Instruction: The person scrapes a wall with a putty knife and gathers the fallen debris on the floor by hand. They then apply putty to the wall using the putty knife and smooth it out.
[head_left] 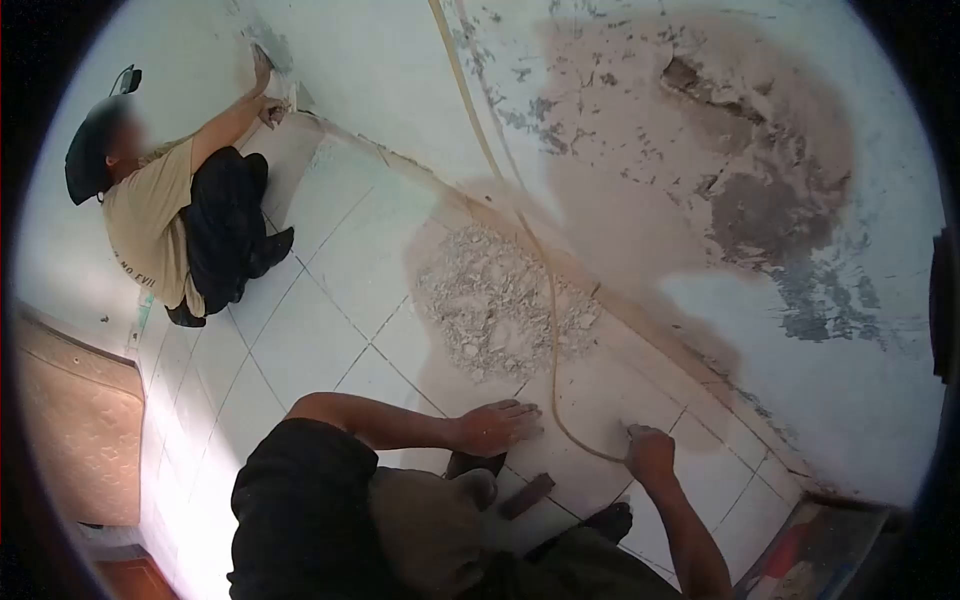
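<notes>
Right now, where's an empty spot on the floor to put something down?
Bare tiles lie between the other person and the rubble pile. It is crowded around the left hand, right hand, cord and brown block.

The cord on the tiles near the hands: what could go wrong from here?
1. The cord curves across the floor between the left hand and the closed right hand; a foot could catch on it when the person gets up.
2. The left hand lies flat beside the rubble pile; sharp chips might cut the bare palm.
3. The wall above is flaking, so more pieces may fall.
</notes>
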